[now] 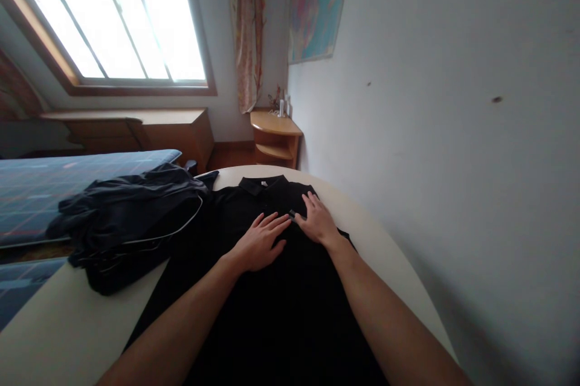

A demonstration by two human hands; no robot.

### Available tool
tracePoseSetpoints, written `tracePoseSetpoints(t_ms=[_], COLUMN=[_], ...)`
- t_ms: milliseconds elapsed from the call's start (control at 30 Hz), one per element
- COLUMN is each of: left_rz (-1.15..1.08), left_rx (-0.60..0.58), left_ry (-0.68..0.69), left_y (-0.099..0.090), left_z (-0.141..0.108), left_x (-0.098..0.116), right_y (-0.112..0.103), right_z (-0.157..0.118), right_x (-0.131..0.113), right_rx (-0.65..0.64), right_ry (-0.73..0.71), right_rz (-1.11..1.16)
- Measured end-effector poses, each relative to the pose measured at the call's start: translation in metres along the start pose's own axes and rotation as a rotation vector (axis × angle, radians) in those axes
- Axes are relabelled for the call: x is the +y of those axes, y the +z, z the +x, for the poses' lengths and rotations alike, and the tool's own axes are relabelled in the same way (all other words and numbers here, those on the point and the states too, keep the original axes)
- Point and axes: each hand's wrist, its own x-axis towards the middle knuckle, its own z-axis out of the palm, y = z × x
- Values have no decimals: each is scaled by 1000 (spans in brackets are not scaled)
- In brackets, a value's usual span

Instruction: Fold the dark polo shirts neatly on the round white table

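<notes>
Black shirt (290, 319) on pale table (378, 247), collar far; folds lost in darkness, near end cut off | left hand (263, 242) on it, fingers extended | right hand (318, 221), fingers spread, partly covering grey patch (292, 213) | boundary with clothes pile (131, 211) indistinct | tabletop strip between shirt and curved right edge

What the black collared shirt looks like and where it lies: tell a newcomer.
Find the rounded cream table beside the white wall. On it, beneath the left hand and right hand, lies the black collared shirt. Unlike the rumpled dark fabric pile with pale piping at left, it is spread flat.
</notes>
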Motion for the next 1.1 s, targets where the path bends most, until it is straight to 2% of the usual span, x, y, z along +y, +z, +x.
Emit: tracePoseSetpoints(t_ms=[133,333,500,667,800,900,1000,1100], left_rz=[8,2,5,38,48,46,46,50], left_rx=[-1,-11,8,61,40,41,43,38], left_ry=[0,0,-19,-89,-105,-100,-97,-104], left_y=[1,-1,0,2,3,4,5,5], left_z=[1,2,2,2,4,5,7,10], left_x=[0,1,1,-1,-5,-7,-10,-12], right_y=[-4,1,8,2,-6,-17,-29,-39], right_z=[11,35,40,46,47,40,29,16], right_x=[-9,-14,-9,0,17,31,42,49], right_rx=[-83,-55,-133,-271,-185,-80,-42,-24], right_ry=[111,172,103,94,20,-7,38,146], right_rz=[-105,-176,-176,-93,58,41,-16,-86])
